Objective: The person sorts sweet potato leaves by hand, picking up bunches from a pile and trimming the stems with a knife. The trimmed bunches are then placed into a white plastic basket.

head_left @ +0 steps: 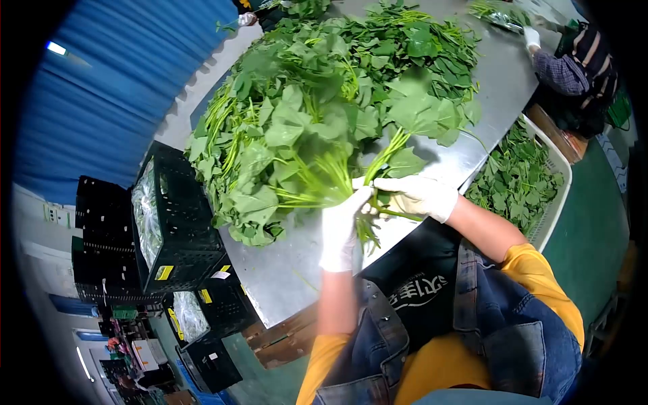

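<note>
White gloves cover both my hands above the near edge of the metal table (260, 283). My left hand (343, 226) is closed round the stems of a leafy green bunch (317, 172), whose leaves fan out away from me and are partly blurred. Close beside it, my right hand (415, 196) grips more green stems (388, 158) with leaves at their far end. The stem ends hang below both hands. Behind them, a large heap of leafy greens (418, 47) lies across the table.
A white basket (565, 179) of leaves stands at the right, below the table edge. Dark crates (189, 209) with plastic-wrapped contents are stacked at the left. At the upper right, a person (563, 74) in gloves handles greens (499, 13). Another gloved hand (248, 19) shows at the top.
</note>
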Demonstrator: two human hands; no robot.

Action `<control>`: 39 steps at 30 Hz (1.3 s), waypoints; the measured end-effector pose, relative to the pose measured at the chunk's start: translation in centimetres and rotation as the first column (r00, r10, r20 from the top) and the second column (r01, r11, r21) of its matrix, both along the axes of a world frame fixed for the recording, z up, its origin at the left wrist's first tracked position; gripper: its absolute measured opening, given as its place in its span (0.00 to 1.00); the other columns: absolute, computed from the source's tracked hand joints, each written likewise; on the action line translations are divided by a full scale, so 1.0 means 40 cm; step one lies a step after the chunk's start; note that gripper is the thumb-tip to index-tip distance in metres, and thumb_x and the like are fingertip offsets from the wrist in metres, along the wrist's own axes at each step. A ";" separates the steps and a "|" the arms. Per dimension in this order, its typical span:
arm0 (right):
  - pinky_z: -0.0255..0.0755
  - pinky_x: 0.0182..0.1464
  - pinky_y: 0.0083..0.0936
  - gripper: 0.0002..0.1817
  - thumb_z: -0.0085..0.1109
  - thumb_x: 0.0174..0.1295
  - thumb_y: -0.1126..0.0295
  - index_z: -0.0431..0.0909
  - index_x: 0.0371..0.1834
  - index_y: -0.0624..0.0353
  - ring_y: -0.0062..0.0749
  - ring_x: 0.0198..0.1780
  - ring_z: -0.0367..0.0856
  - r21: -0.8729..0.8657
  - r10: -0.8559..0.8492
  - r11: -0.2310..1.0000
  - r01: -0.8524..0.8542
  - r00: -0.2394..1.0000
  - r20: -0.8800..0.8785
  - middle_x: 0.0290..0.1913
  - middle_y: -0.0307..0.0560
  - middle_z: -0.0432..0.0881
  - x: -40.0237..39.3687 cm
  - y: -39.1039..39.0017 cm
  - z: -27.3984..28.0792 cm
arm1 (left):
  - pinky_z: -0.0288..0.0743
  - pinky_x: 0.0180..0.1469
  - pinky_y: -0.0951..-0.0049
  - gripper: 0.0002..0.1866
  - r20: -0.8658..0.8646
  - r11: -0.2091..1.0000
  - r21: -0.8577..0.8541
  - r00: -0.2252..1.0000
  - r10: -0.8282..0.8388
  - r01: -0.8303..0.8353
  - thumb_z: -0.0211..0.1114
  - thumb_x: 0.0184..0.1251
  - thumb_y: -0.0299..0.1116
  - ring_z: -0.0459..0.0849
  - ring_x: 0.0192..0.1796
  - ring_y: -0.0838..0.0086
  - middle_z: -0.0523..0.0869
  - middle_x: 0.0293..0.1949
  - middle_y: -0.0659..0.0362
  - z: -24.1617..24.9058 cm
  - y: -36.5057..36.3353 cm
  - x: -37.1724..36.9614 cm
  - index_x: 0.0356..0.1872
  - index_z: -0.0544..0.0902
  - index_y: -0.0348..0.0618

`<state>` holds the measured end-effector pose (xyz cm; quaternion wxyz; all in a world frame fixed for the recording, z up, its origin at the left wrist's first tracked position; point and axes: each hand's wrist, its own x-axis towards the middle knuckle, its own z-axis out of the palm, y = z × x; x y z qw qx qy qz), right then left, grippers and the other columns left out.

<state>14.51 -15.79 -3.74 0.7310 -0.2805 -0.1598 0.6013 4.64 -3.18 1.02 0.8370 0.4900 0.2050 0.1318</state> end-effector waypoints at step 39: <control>0.73 0.39 0.41 0.22 0.63 0.55 0.50 0.81 0.38 0.60 0.48 0.36 0.83 -0.036 0.114 0.602 0.797 -0.041 0.993 0.32 0.54 0.84 0.112 0.378 -0.047 | 0.71 0.49 0.74 0.12 0.267 0.858 -0.274 0.823 0.501 -0.434 0.57 0.70 0.31 0.77 0.41 0.76 0.76 0.30 0.64 0.056 0.167 -0.235 0.52 0.76 0.41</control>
